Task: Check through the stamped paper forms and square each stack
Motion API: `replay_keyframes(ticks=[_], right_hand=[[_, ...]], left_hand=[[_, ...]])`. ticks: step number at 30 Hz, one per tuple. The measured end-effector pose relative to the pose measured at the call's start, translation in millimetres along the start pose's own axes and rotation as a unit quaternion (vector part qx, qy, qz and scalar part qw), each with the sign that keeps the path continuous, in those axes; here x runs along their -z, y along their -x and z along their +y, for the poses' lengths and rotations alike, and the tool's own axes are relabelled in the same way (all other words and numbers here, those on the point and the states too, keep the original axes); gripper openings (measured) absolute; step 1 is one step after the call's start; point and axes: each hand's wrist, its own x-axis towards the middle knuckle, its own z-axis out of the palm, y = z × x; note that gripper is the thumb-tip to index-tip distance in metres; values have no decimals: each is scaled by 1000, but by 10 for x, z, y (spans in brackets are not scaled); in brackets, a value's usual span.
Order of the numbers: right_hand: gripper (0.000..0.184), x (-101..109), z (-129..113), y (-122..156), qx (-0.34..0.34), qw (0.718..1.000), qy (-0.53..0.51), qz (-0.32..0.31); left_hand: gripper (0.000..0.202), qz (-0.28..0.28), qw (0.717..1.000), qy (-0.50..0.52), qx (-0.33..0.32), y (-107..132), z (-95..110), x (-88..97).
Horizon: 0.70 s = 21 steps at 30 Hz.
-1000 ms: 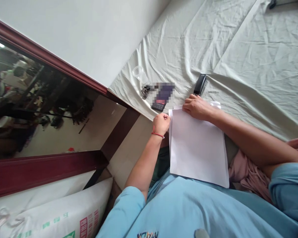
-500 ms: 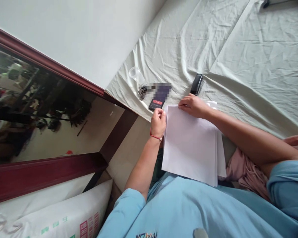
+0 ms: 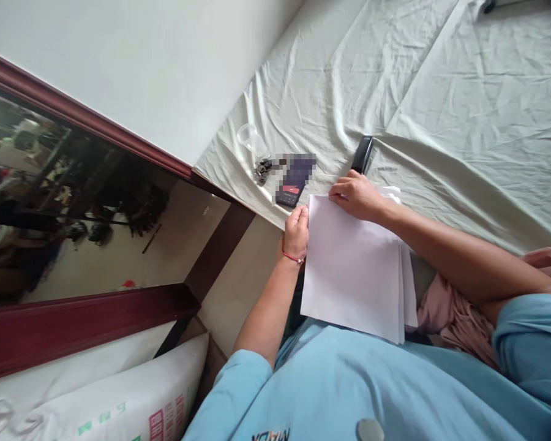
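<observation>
A stack of white paper sheets (image 3: pixel 349 269) lies over my lap, its top edge resting at the edge of the bed. My left hand (image 3: pixel 296 231), with a red string on the wrist, grips the left edge of the sheets near the top corner, fingers closed. My right hand (image 3: pixel 357 196) presses on the top edge of the stack, fingers curled over it. A black stapler (image 3: pixel 362 154) lies on the sheet just beyond my right hand.
A phone (image 3: pixel 294 181), a bunch of keys (image 3: pixel 261 169) and a clear plastic cup (image 3: pixel 251 138) lie on the pale green bedsheet (image 3: pixel 441 92) near its corner. A dark red wooden frame (image 3: pixel 96 306) with glass stands at the left. White printed sacks (image 3: pixel 119 398) lie below.
My left hand slid from the top corner down onto the left edge of the sheets. The top sheets shifted slightly left, showing offset edges on the right. My right hand barely moved.
</observation>
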Motion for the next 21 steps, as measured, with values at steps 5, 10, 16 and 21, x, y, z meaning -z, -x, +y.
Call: replay_keyframes(ticks=[5, 10, 16, 21], right_hand=[[30, 14, -44, 14, 7, 1000, 22, 0], [31, 36, -84, 31, 11, 999, 36, 3], [33, 77, -153, 52, 19, 997, 72, 12], [34, 65, -163, 55, 15, 996, 81, 13]], left_hand=[[33, -13, 998, -67, 0, 46, 105, -10], [33, -11, 990, -138, 7, 94, 221, -26], [40, -16, 986, -162, -20, 132, 275, -22], [35, -25, 985, -168, -32, 138, 274, -14]])
